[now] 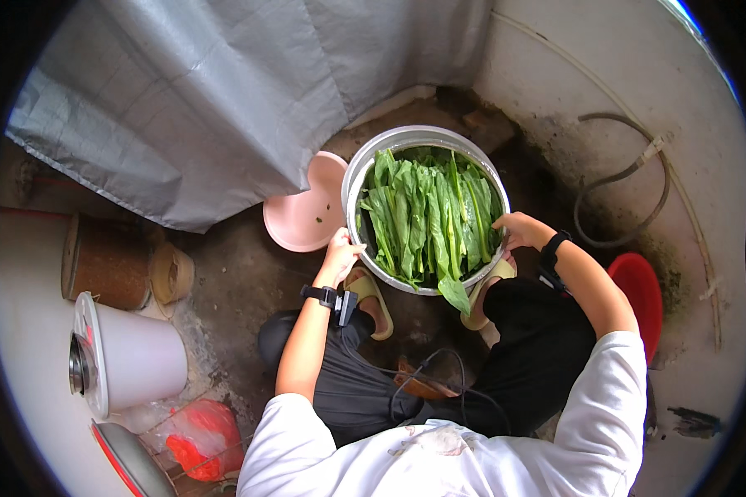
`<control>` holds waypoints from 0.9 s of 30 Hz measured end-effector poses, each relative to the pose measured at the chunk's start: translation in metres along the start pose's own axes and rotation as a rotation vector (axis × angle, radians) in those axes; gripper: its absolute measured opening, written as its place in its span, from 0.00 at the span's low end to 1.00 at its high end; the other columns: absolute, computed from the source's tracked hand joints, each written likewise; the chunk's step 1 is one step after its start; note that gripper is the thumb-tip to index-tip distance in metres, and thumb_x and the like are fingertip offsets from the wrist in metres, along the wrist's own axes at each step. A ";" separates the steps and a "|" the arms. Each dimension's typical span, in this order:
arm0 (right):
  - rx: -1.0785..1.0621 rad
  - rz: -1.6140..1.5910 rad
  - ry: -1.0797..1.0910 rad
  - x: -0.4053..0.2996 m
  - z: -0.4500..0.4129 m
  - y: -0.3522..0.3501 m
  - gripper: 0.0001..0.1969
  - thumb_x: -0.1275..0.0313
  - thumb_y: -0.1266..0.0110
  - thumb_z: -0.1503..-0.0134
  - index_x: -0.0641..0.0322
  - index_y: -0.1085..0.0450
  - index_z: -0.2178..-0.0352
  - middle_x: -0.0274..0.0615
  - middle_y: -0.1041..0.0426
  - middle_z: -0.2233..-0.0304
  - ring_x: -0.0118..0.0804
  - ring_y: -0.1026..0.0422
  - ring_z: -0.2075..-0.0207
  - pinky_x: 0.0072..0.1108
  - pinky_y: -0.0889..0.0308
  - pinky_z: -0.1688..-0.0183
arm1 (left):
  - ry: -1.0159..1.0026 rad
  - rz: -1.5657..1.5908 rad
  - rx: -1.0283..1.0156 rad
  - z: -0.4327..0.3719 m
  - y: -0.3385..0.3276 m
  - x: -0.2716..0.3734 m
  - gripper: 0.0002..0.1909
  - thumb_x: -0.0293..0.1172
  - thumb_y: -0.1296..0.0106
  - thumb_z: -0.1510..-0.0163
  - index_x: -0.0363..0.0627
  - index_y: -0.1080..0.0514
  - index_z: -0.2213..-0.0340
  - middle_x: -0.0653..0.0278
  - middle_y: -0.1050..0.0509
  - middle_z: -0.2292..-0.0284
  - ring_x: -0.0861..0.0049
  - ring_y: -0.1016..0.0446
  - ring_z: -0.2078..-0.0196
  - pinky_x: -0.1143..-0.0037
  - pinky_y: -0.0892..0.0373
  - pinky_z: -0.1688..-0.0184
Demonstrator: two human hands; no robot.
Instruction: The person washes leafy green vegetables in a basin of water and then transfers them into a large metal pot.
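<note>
A round metal basin (355,180) full of leafy green vegetables (426,211) is in front of me, above my feet. My left hand (342,251) grips its lower left rim, thumb on top. On the right side of the rim, my right hand (517,231) holds on, with its lower fingers partly hidden. One leaf hangs over the near edge of the basin. Behind its left side sits a pink plastic basin (298,220) with a few green scraps in it, partly covered by a grey curtain (224,112).
A white lidded bucket (140,354), a brown drum (109,264) and red plastic bags (208,441) stand at the left. A red basin (637,298) leans near the right wall, below a hose (621,177). Black cables (423,373) cross my lap.
</note>
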State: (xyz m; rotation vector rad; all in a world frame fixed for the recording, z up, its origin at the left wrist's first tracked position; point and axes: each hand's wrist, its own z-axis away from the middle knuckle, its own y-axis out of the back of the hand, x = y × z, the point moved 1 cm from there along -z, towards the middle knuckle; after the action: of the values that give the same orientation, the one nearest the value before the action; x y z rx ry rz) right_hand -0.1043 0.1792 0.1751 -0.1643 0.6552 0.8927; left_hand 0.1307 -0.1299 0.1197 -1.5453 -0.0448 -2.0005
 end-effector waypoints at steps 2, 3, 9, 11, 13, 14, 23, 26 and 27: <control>0.016 0.000 0.021 0.004 -0.004 0.000 0.24 0.67 0.55 0.54 0.76 0.46 0.58 0.58 0.41 0.60 0.48 0.34 0.65 0.31 0.36 0.64 | -0.035 -0.029 0.088 -0.005 -0.002 0.000 0.12 0.11 0.56 0.62 0.41 0.42 0.77 0.65 0.37 0.79 0.80 0.36 0.78 0.81 0.37 0.76; 0.028 0.000 0.028 0.008 -0.004 -0.001 0.25 0.65 0.55 0.54 0.74 0.46 0.58 0.55 0.41 0.59 0.48 0.34 0.65 0.31 0.36 0.64 | -0.044 -0.024 0.084 -0.006 -0.004 0.000 0.12 0.11 0.56 0.62 0.41 0.42 0.77 0.65 0.37 0.79 0.80 0.36 0.78 0.81 0.37 0.76; 0.084 0.029 0.036 0.012 -0.017 -0.004 0.26 0.60 0.55 0.54 0.72 0.45 0.59 0.53 0.41 0.60 0.45 0.33 0.67 0.30 0.35 0.68 | -0.058 -0.120 0.129 -0.015 0.000 -0.008 0.13 0.10 0.57 0.62 0.39 0.42 0.73 0.65 0.37 0.76 0.80 0.37 0.76 0.82 0.38 0.72; 0.145 0.073 0.012 0.011 -0.018 -0.009 0.26 0.61 0.54 0.54 0.74 0.45 0.59 0.52 0.38 0.64 0.44 0.32 0.70 0.30 0.34 0.70 | -0.057 -0.103 0.131 -0.016 0.004 -0.014 0.12 0.11 0.58 0.61 0.39 0.42 0.74 0.65 0.37 0.76 0.80 0.36 0.76 0.82 0.38 0.72; 0.170 0.064 0.050 0.011 -0.017 -0.011 0.25 0.62 0.54 0.55 0.75 0.43 0.62 0.51 0.35 0.68 0.43 0.32 0.74 0.30 0.34 0.72 | -0.060 -0.138 0.143 -0.016 0.003 -0.018 0.12 0.11 0.58 0.61 0.40 0.42 0.74 0.65 0.37 0.76 0.80 0.36 0.76 0.82 0.38 0.72; 0.199 0.082 0.068 0.010 -0.017 -0.012 0.24 0.62 0.53 0.55 0.75 0.43 0.63 0.52 0.35 0.69 0.43 0.31 0.74 0.29 0.34 0.73 | -0.058 -0.140 0.144 -0.017 0.003 -0.019 0.12 0.11 0.58 0.61 0.40 0.42 0.74 0.65 0.37 0.76 0.80 0.36 0.76 0.82 0.38 0.72; 0.284 0.186 0.099 0.010 -0.020 -0.008 0.20 0.65 0.52 0.57 0.76 0.38 0.69 0.52 0.34 0.71 0.47 0.32 0.76 0.30 0.34 0.76 | -0.126 -0.054 0.127 -0.020 -0.008 -0.024 0.16 0.19 0.54 0.56 0.36 0.41 0.63 0.66 0.34 0.72 0.84 0.35 0.73 0.84 0.39 0.72; 0.304 0.237 0.100 0.002 -0.024 -0.010 0.19 0.66 0.53 0.56 0.75 0.38 0.67 0.50 0.33 0.71 0.44 0.31 0.76 0.31 0.34 0.76 | -0.103 -0.118 0.182 -0.022 0.004 -0.023 0.16 0.25 0.53 0.54 0.37 0.41 0.62 0.66 0.34 0.71 0.84 0.35 0.72 0.84 0.38 0.71; 0.328 0.257 0.105 0.005 -0.026 -0.004 0.19 0.66 0.53 0.56 0.74 0.38 0.67 0.49 0.32 0.71 0.43 0.31 0.77 0.30 0.34 0.76 | -0.099 -0.119 0.175 -0.024 -0.001 -0.023 0.16 0.25 0.53 0.54 0.37 0.41 0.62 0.66 0.34 0.71 0.84 0.35 0.72 0.84 0.38 0.71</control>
State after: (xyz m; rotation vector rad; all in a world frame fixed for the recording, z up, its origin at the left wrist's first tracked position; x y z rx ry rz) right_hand -0.1111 0.1696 0.1505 0.1715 0.9254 1.0128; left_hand 0.1130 -0.1281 0.0923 -1.5583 -0.3499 -1.9511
